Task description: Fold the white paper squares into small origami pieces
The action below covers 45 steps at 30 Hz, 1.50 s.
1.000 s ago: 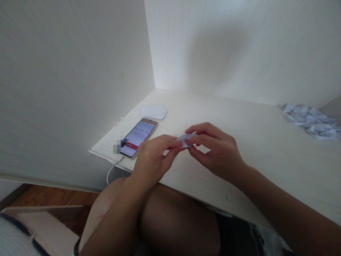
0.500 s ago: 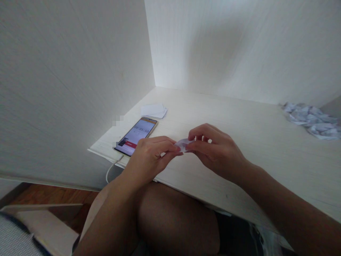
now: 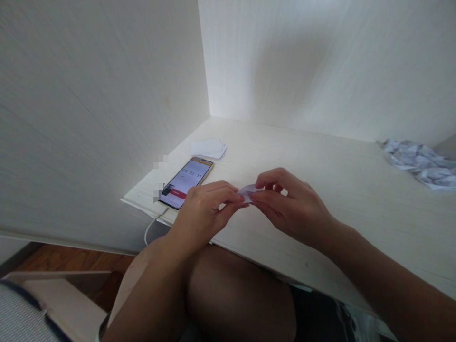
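Between my two hands is a small, bent piece of white paper, held above the front part of the desk. My left hand pinches its left end between thumb and fingers. On the other end, my right hand grips the paper with the thumb and index finger, its other fingers curled. The fingertips hide part of the paper, so its exact fold cannot be made out. Just behind my left hand lies a phone with a running timer on its lit screen.
A few flat white paper slips lie behind the phone. Folded or crumpled paper strips are heaped at the desk's right rear. White panels stand at the left and back. A white cable hangs over the desk's front edge.
Both hands keep their grip on the paper, with only slight finger movement. The whole view has shifted a little, and the phone's timer has advanced.
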Available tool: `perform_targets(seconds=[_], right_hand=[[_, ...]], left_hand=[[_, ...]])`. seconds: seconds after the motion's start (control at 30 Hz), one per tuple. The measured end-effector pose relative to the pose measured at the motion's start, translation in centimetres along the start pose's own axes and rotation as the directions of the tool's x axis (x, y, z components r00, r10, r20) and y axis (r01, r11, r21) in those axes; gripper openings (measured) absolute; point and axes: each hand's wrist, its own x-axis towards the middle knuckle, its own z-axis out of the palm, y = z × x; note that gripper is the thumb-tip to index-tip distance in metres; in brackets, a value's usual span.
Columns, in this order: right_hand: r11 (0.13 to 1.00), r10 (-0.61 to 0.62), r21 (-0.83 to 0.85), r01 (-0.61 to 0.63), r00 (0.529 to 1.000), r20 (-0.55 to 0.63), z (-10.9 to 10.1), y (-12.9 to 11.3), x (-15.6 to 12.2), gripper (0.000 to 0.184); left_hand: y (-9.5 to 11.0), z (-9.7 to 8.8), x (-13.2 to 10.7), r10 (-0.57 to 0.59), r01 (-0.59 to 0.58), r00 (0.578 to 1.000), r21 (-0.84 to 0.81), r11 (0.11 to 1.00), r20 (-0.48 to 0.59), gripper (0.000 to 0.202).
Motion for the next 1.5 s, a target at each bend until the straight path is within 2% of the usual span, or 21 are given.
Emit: perform_targets(seconds=[0.13, 0.3, 0.37, 0.57, 0.63, 0.7, 0.77, 0.83, 0.93, 1.03, 1.1, 1.27, 1.4, 1.5], right_hand=[[0.999, -0.005, -0.054, 0.003, 0.999, -0.037, 0.3, -0.4, 0.0, 0.008], [0.994, 0.067, -0.068, -0.08, 0.983, -0.171, 0.7, -0.7, -0.1, 0.01], [0.993, 0.089, -0.065, -0.103, 0.978, -0.19, 0.8, -0.8, -0.1, 0.009], [0.984, 0.168, -0.038, -0.175, 0.975, -0.147, 1.0, -1.3, 0.0, 0.012], [0.978, 0.201, -0.031, -0.208, 0.968, -0.15, 1.0, -1.3, 0.1, 0.013], [0.975, 0.217, -0.006, -0.221, 0.964, -0.155, 1.0, -1.1, 0.2, 0.013], [0.974, 0.225, 0.038, -0.222, 0.966, -0.127, 0.9, -0.8, 0.2, 0.013], [0.972, 0.225, 0.088, -0.219, 0.972, -0.064, 0.8, -0.3, 0.1, 0.012], [0.957, 0.228, 0.177, -0.23, 0.973, 0.032, 0.8, 0.3, 0.0, 0.007], [0.923, 0.249, 0.275, -0.27, 0.962, 0.11, 0.9, 0.6, 0.0, 0.006], [0.906, 0.269, 0.299, -0.298, 0.954, 0.134, 0.9, 0.8, 0.1, 0.008], [0.893, 0.231, 0.362, -0.267, 0.963, 0.14, 0.7, 1.0, 0.3, 0.013], [0.867, 0.18, 0.423, -0.265, 0.956, 0.231, 0.3, 0.9, 0.3, 0.014], [0.84, 0.141, 0.465, -0.279, 0.94, 0.31, 0.0, 0.7, 0.4, 0.014]], left_hand=[[0.1, 0.6, -0.1, 0.004, -0.003, 0.997, 0.012, 1.0, -0.083, 0.008], [0.8, 1.6, -0.1, -0.045, 0.057, 0.977, 0.048, 0.997, -0.21, 0.007], [1.0, 1.8, -0.1, -0.053, 0.064, 0.975, 0.043, 0.997, -0.214, 0.005], [1.2, 2.5, -0.2, -0.06, 0.084, 0.973, 0.099, 0.992, -0.221, 0.005], [1.6, 3.1, -0.2, -0.117, 0.14, 0.963, 0.081, 0.987, -0.242, 0.004], [2.0, 3.6, -0.2, -0.236, 0.237, 0.943, -0.023, 0.971, -0.233, 0.006], [2.2, 4.0, -0.2, -0.396, 0.365, 0.902, -0.189, 0.912, -0.171, 0.01], [2.0, 3.9, -0.1, -0.531, 0.476, 0.844, -0.347, 0.808, -0.077, 0.016], [1.3, 3.0, 0.0, -0.614, 0.572, 0.784, -0.49, 0.658, 0.09, 0.022], [0.7, 2.1, 0.0, -0.616, 0.637, 0.746, -0.543, 0.548, 0.253, 0.026], [0.6, 1.8, 0.0, -0.613, 0.654, 0.732, -0.563, 0.506, 0.299, 0.027], [0.4, 1.7, 0.1, -0.593, 0.666, 0.722, -0.589, 0.458, 0.356, 0.025], [-0.1, 0.7, 0.1, -0.517, 0.699, 0.709, -0.577, 0.422, 0.481, 0.024], [-0.3, -0.2, -0.1, -0.461, 0.731, 0.682, -0.544, 0.412, 0.568, 0.022]])
